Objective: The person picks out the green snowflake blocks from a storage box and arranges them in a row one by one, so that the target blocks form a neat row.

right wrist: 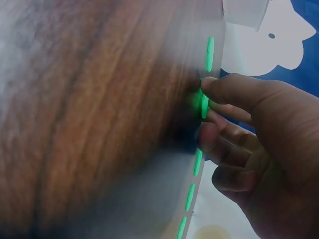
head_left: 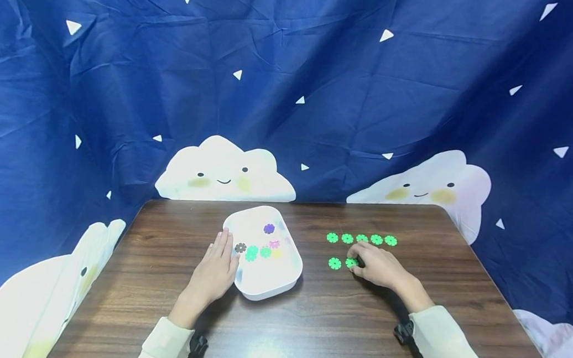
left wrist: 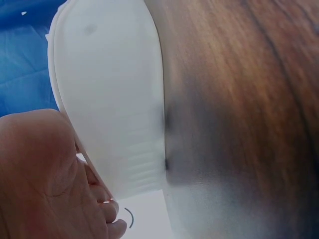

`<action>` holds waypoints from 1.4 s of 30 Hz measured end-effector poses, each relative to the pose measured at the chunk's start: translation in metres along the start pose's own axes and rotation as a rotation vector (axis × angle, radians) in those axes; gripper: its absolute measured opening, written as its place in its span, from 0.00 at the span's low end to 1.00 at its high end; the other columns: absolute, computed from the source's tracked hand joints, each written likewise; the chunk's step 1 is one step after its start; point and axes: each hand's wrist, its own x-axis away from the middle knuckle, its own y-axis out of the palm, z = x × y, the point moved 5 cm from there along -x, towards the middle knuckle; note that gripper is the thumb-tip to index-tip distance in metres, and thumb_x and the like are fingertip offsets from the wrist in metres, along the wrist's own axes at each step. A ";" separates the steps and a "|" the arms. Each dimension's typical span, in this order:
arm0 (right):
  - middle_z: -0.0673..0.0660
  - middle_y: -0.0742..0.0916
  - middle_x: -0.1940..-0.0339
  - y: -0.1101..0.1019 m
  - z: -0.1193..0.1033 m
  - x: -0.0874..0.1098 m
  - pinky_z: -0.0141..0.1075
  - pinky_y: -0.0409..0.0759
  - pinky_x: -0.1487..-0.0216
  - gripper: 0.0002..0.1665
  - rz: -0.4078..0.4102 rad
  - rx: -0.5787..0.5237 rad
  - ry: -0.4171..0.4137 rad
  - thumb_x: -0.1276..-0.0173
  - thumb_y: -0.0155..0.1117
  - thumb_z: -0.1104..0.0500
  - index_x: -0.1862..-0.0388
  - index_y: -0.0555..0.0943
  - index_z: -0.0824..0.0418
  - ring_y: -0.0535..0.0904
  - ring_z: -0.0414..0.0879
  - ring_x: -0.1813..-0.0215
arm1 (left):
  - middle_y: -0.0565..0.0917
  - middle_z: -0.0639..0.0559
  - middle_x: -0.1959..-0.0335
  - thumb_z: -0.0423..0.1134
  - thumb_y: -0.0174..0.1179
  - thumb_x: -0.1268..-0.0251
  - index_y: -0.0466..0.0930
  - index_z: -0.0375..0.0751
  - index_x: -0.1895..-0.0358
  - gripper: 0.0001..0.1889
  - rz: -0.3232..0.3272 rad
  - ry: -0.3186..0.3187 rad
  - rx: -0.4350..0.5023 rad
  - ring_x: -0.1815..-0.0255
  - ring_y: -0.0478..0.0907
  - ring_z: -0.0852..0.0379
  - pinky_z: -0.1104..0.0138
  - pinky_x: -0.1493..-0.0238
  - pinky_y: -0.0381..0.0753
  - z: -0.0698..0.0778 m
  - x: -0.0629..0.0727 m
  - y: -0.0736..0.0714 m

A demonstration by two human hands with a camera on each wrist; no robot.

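Note:
My left hand (head_left: pixel 215 268) rests with straight fingers along the left rim of a white tray (head_left: pixel 271 290). In the left wrist view the palm lies against the rim of that tray (left wrist: pixel 112 89). My right hand (head_left: pixel 380 265) pinches a green flower-shaped disc (head_left: pixel 350 263) at the tabletop, beside another green disc (head_left: pixel 334 263). Seen from the right wrist, thumb and fingertips meet at the edge of the pinched disc (right wrist: pixel 205 105). Behind them lies a row of several green discs (head_left: pixel 332 237), one partly hidden by the fingers.
Inside the tray lie several flower-shaped discs: a purple disc (head_left: pixel 269 229), a dark brown disc (head_left: pixel 240 248), a pink disc (head_left: pixel 274 244), a yellow disc (head_left: pixel 276 253) and green ones (head_left: pixel 265 252). A blue curtain (head_left: pixel 292 90) hangs behind the brown wooden table (head_left: pixel 305 335).

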 end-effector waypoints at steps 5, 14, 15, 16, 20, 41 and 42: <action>0.53 0.87 0.46 0.002 0.002 0.000 0.52 0.87 0.55 0.14 0.004 -0.005 0.007 0.30 0.75 0.54 0.47 0.86 0.54 0.87 0.51 0.51 | 0.47 0.33 0.12 0.47 0.37 0.13 0.48 0.25 0.16 0.36 -0.002 0.002 -0.003 0.10 0.45 0.36 0.43 0.12 0.53 0.000 0.000 0.000; 0.52 0.87 0.45 0.001 0.003 0.000 0.51 0.87 0.55 0.14 -0.002 -0.014 0.014 0.28 0.74 0.53 0.46 0.86 0.53 0.88 0.51 0.50 | 0.48 0.31 0.12 0.46 0.39 0.13 0.49 0.24 0.16 0.35 0.005 0.011 0.004 0.10 0.46 0.35 0.43 0.13 0.54 0.002 0.000 -0.002; 0.52 0.87 0.46 0.001 0.002 0.000 0.51 0.87 0.55 0.14 -0.002 -0.015 0.015 0.27 0.74 0.53 0.47 0.86 0.53 0.88 0.50 0.50 | 0.48 0.31 0.12 0.45 0.39 0.13 0.49 0.23 0.16 0.35 0.005 0.011 0.005 0.10 0.46 0.35 0.42 0.13 0.54 0.002 0.000 -0.003; 0.51 0.88 0.47 0.000 0.002 0.000 0.50 0.87 0.56 0.13 -0.001 -0.017 0.014 0.27 0.74 0.53 0.47 0.86 0.53 0.88 0.50 0.51 | 0.48 0.31 0.12 0.45 0.40 0.13 0.49 0.24 0.16 0.35 0.005 0.010 0.006 0.10 0.45 0.36 0.42 0.12 0.54 0.002 0.000 -0.003; 0.49 0.89 0.54 -0.007 -0.003 -0.002 0.47 0.86 0.60 0.12 0.012 -0.024 0.008 0.27 0.73 0.53 0.49 0.86 0.53 0.87 0.45 0.55 | 0.47 0.32 0.12 0.45 0.40 0.13 0.49 0.24 0.16 0.35 0.001 0.009 0.007 0.10 0.46 0.36 0.42 0.12 0.53 0.002 0.000 -0.003; 0.39 0.85 0.67 -0.050 -0.080 -0.031 0.34 0.77 0.68 0.06 0.057 -0.002 -0.155 0.26 0.72 0.52 0.55 0.85 0.48 0.78 0.33 0.68 | 0.47 0.31 0.12 0.46 0.39 0.12 0.49 0.23 0.16 0.35 0.004 0.014 0.010 0.11 0.48 0.35 0.42 0.13 0.55 0.003 0.001 -0.005; 0.39 0.85 0.66 -0.052 -0.085 -0.033 0.34 0.77 0.68 0.05 0.057 0.004 -0.162 0.26 0.72 0.51 0.55 0.85 0.48 0.77 0.34 0.68 | 0.47 0.31 0.12 0.46 0.39 0.12 0.49 0.23 0.16 0.35 0.004 0.014 0.011 0.11 0.47 0.35 0.42 0.13 0.54 0.003 0.001 -0.005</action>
